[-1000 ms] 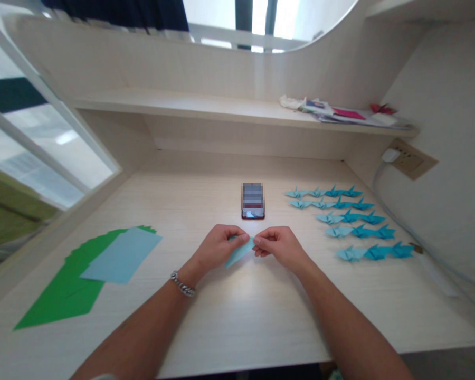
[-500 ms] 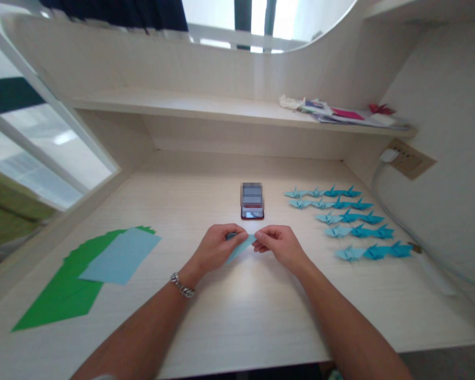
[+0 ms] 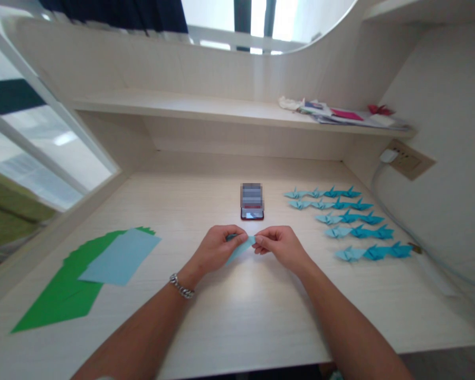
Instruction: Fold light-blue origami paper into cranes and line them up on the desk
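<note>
A small folded piece of light blue paper (image 3: 240, 249) is pinched between both hands just above the desk (image 3: 237, 316). My left hand (image 3: 216, 247), with a metal bracelet on the wrist, closes its fingers on the paper's left end. My right hand (image 3: 279, 244) pinches the right end with thumb and fingertips. Part of the paper is hidden under my left fingers.
A phone (image 3: 252, 201) lies just beyond my hands. Several blue paper cranes (image 3: 346, 219) sit in rows at the right. A light blue sheet (image 3: 121, 256) lies on green sheets (image 3: 59, 295) at the left. Papers (image 3: 340, 114) rest on the shelf; a cable (image 3: 404, 227) runs from the wall socket.
The hands have shifted only slightly while still pinching the folded paper; nothing else has moved.
</note>
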The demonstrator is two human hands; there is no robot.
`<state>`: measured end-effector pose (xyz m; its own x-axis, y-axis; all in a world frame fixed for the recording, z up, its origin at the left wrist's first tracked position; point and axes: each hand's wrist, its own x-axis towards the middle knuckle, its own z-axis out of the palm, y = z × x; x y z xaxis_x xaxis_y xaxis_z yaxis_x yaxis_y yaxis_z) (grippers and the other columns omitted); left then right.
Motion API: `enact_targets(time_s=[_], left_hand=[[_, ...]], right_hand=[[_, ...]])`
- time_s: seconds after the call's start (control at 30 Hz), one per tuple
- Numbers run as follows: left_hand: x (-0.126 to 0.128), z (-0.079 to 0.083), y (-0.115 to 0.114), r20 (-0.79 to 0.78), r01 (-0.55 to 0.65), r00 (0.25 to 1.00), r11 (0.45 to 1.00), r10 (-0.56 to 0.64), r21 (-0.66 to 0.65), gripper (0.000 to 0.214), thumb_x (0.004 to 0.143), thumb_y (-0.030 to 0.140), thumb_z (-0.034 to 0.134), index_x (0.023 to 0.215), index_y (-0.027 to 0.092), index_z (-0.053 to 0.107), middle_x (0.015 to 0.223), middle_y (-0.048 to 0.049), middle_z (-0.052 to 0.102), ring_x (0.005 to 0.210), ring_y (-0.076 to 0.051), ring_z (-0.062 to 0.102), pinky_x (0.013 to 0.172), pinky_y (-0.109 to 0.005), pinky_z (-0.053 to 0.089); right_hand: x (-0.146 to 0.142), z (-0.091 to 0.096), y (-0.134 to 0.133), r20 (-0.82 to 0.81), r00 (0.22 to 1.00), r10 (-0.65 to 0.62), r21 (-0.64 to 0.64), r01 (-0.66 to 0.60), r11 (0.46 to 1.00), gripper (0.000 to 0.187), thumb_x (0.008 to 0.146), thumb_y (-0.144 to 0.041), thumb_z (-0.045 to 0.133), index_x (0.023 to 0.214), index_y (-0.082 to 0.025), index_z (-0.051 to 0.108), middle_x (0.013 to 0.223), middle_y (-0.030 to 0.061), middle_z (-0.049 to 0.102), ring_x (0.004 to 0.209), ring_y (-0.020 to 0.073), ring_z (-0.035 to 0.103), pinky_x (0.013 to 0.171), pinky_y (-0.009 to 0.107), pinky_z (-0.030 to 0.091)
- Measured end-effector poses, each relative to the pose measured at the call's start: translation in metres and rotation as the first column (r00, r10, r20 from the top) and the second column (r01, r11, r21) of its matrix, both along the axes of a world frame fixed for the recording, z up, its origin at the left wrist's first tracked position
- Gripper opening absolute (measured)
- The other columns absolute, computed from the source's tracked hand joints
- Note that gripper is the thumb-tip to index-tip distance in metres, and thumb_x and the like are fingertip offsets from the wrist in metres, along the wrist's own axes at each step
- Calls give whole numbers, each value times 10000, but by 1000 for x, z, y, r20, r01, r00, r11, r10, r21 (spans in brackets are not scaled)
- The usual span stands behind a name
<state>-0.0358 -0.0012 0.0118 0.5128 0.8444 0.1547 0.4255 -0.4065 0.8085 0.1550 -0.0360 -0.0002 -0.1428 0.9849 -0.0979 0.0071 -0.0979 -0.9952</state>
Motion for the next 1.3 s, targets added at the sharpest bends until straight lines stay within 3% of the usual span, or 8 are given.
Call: enact_targets(time_s=[0.17,0.33,0.5,0.73,0.9,1.1,1.23,1.3], left_hand=[[1,3,-2,3,12,1000,1000,-12,7,269,840,350,511,787,161,696,762,-27,694,699,-148,581,648,-237,421],[2,1,-2,21,31,999,999,-31,-25,274,830,354,522,752,167,705,745,-32,700,689,-148,587,638,-236,420],[1,-6,3,16,18,1000,992,-16,-127,329,812,414,532,752,144,710,668,-40,680,594,-134,551,532,-223,381],[2,-5,1,-1,5,1000,990,-5,-138,339,797,425,542,702,145,708,615,-26,655,577,-128,535,523,-220,369],[3,-6,1,54,-12,998,970,25,-243,323,756,436,593,708,137,707,619,-33,651,551,-122,518,502,-221,360],[-2,-6,8,136,-35,987,948,82,-317,388,767,468,572,604,122,638,513,8,538,473,-87,431,443,-210,301],[-2,-6,9,244,-104,953,951,179,-293,363,803,447,539,719,114,658,630,-30,618,582,-121,527,544,-228,402],[1,-6,6,206,-85,969,966,138,-246,317,792,423,562,786,125,669,696,-40,651,630,-138,554,569,-234,418]], right_hand=[[0,-2,3,-45,998,-49,-87,45,995,463,722,-569,609,778,-114,673,655,80,693,523,124,629,546,253,510],[-2,-2,0,91,995,42,-4,-42,999,367,709,-491,656,720,-125,667,625,58,681,521,121,612,547,249,497],[-3,1,-4,183,983,-10,74,-4,997,291,752,-420,627,713,-134,664,619,49,674,515,125,604,526,247,488],[-5,-2,-3,262,965,20,106,-49,993,240,787,-374,592,763,-147,664,618,43,670,560,138,620,540,242,470],[-3,-4,-3,317,948,-3,131,-41,991,225,795,-355,583,747,-149,662,593,33,659,548,134,606,543,239,453],[3,-2,-1,326,945,-23,133,-22,991,216,793,-341,580,747,-148,665,586,31,658,537,134,600,542,240,446],[9,-1,1,297,953,-51,115,18,993,217,782,-339,588,733,-138,654,577,33,647,529,135,596,527,235,448],[9,-1,1,289,956,-47,114,15,993,211,783,-332,585,731,-137,648,580,32,644,529,134,593,527,233,448]])
